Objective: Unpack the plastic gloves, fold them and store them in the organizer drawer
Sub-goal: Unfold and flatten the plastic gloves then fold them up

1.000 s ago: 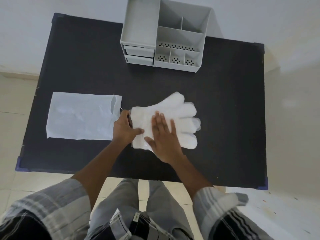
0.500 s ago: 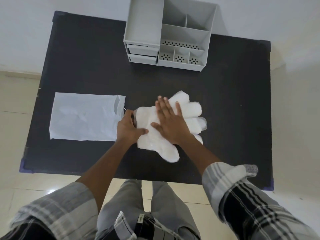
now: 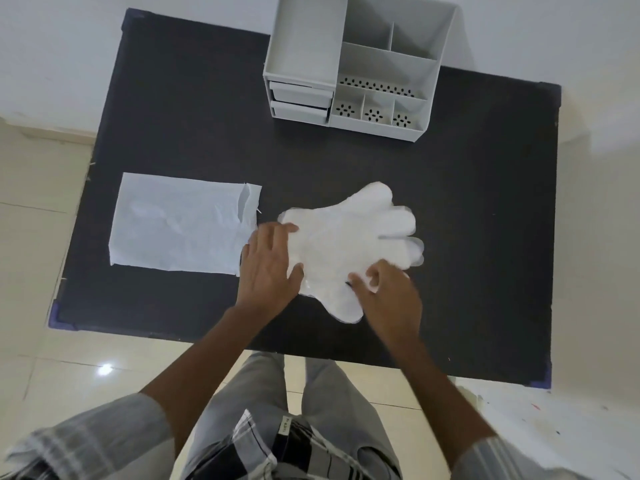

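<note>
A stack of translucent white plastic gloves [image 3: 349, 237] lies flat in the middle of the black table [image 3: 485, 237], fingers pointing right. My left hand [image 3: 268, 265] rests flat on the cuff end, fingers spread. My right hand [image 3: 388, 289] is at the lower edge of the gloves, fingertips pinching the plastic near the thumb part. The empty white packet [image 3: 180, 226] lies flat to the left, its torn end toward the gloves. The grey organizer [image 3: 353, 64] stands at the back, with two shut drawers [image 3: 299, 103] on its front left.
The organizer has several open compartments on its right side. The table's near edge runs just above my knees. A pale tiled floor surrounds the table, and a white wall stands behind it.
My right hand slid off the top of the gloves down to their lower edge and now pinches the plastic. My left hand opened flatter on the cuff. The thumb part came into view.
</note>
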